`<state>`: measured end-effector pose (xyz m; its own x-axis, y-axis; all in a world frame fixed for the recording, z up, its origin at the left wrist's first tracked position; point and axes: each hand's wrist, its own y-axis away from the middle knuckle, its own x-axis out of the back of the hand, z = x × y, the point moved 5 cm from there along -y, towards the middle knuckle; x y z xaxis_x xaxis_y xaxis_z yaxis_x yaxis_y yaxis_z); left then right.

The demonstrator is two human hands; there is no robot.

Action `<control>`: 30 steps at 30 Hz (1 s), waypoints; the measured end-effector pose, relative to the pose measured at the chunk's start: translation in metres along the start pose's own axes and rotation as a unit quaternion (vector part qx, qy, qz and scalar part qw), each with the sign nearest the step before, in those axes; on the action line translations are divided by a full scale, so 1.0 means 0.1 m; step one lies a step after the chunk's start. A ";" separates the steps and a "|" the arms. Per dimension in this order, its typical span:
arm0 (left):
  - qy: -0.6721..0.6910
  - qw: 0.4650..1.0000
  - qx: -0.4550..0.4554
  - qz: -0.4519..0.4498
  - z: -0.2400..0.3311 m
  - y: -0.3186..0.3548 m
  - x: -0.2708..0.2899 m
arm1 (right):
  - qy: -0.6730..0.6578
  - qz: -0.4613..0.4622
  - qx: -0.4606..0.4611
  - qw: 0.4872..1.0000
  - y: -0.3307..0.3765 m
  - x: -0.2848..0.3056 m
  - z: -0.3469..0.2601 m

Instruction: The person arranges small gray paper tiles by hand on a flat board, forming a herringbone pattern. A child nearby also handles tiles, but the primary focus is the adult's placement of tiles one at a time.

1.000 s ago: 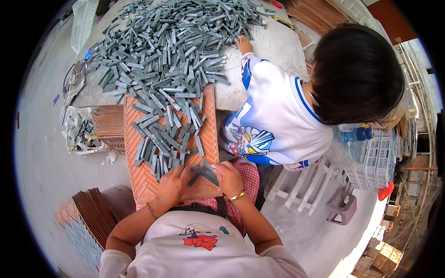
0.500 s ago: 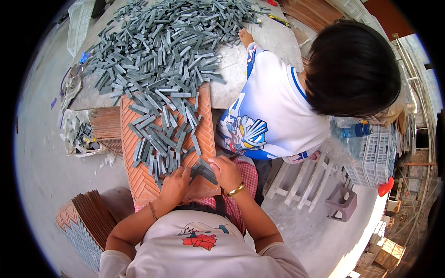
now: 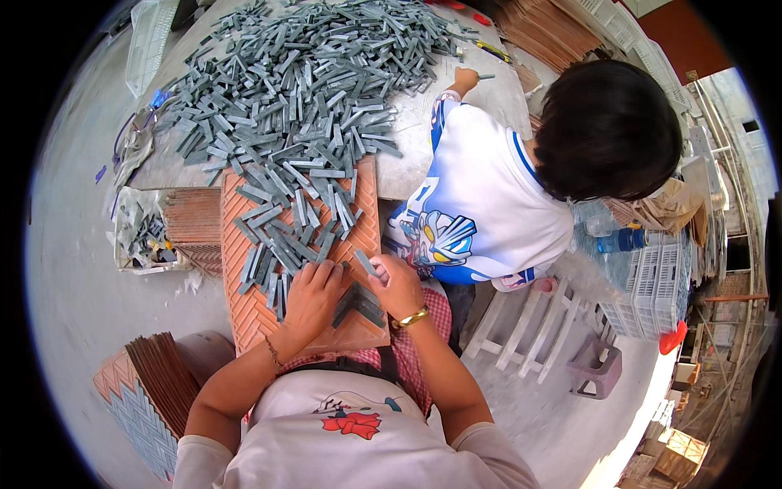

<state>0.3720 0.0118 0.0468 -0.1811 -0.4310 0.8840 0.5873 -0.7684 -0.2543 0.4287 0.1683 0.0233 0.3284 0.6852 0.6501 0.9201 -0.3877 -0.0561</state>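
A terracotta-coloured herringbone tray [image 3: 358, 334] lies in front of me, its upper part under loose grey strip tiles [image 3: 281, 236]. My right hand [image 3: 397, 285] is closed on a single grey strip tile [image 3: 364, 262], held tilted above the tray's right side. Beneath it, several grey strips [image 3: 358, 305] sit in the tray's lower right grooves, forming a V pattern. My left hand [image 3: 309, 297] rests at the lower end of the loose strips, fingers bent together; what they hold, if anything, is hidden.
A big heap of grey strips [image 3: 293, 81] covers the table [image 3: 415, 122]. Another person [image 3: 489, 187] stands close on my right, a strip in the hand [image 3: 464, 79]. A yellow cutter [image 3: 494, 52] lies beyond. Stacked trays [image 3: 155, 383] stand at lower left; a stool [image 3: 595, 367] at right.
My right hand has lifted off the set strips and now shows a strip tile. My left hand has shifted slightly up the tray. The other person's hand has moved right, holding a strip.
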 end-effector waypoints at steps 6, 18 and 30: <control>-0.003 0.991 -0.095 -0.093 0.14 0.24 -0.16 | -0.016 0.016 -0.066 0.998 0.42 0.19 0.11; -0.093 0.959 -0.135 -0.232 0.18 0.38 -0.30 | -0.030 0.013 -0.037 0.999 0.54 0.05 0.07; -0.093 0.957 -0.155 -0.227 0.09 0.52 -0.24 | 0.006 0.010 -0.005 1.000 0.49 0.03 0.10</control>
<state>0.4137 -0.0135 0.0154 -0.2010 0.0507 0.9783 0.2138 -0.9723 0.0943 0.4769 0.1571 0.0151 0.3433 0.6703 0.6579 0.9113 -0.4073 -0.0604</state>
